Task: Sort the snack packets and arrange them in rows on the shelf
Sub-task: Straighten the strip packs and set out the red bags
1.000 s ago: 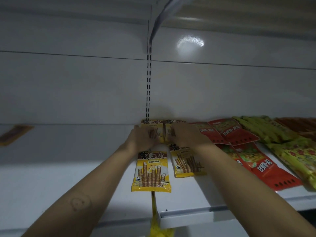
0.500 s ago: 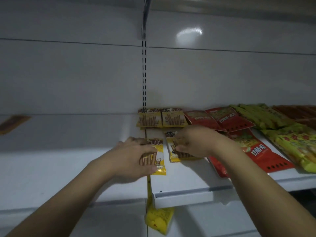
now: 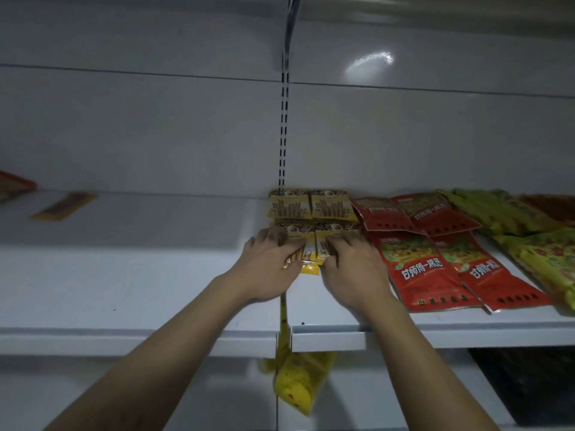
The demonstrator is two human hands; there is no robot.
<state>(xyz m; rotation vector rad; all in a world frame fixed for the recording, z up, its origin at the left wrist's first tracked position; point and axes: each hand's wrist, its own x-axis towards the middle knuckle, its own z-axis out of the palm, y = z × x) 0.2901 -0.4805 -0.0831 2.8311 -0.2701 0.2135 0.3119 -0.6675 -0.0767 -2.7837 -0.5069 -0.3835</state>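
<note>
Two yellow wafer-stick packets (image 3: pixel 289 205) (image 3: pixel 331 206) lie side by side against the back wall of the white shelf (image 3: pixel 466 335). Just in front of them lie two more of the same kind. My left hand (image 3: pixel 270 265) rests on top of the left one (image 3: pixel 309 261), with fingers and thumb spread over it. On the right one (image 3: pixel 321 251) my right hand (image 3: pixel 351 269) presses the same way. Both packets are mostly hidden under my hands.
Red packets (image 3: pixel 413 269) lie in rows to the right, then green-yellow ones (image 3: pixel 497 209). A yellow packet (image 3: pixel 298 381) hangs in the gap between the two shelf boards. On the left shelf board lie an orange packet (image 3: pixel 63 205) and a red one (image 3: pixel 12 185).
Both hands came back from the back row, took hold of the two front yellow packets, and slid them up close behind the back pair.
</note>
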